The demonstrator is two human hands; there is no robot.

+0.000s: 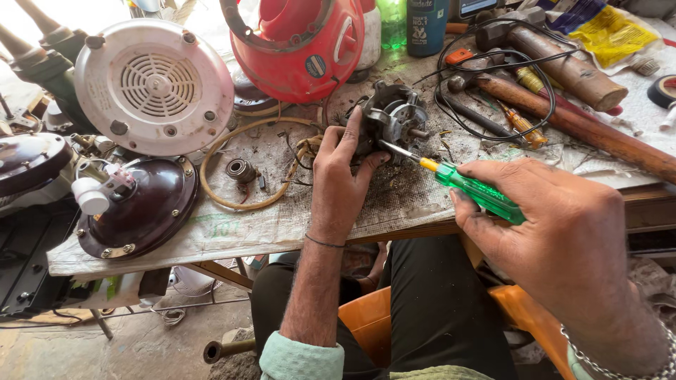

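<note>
Small grey motor point(394, 119) sits on the workbench point(232, 232), centre, just below the red appliance housing point(299, 46). Left hand point(341, 172) grips the motor from its left side, fingers curled on the casing. Right hand point(556, 232) is clenched around a green-handled screwdriver point(465, 184); the metal tip touches the motor's lower front. Loose wires point(303, 151) lie by the left hand. A tan rubber ring point(243, 165) lies to the left with a small bearing point(241, 169) inside it. White vented cover point(153, 86) and dark brown dome point(137, 207) sit further left. Wooden-handled hammers point(563, 105) and black cable point(493, 77) at right.
</note>
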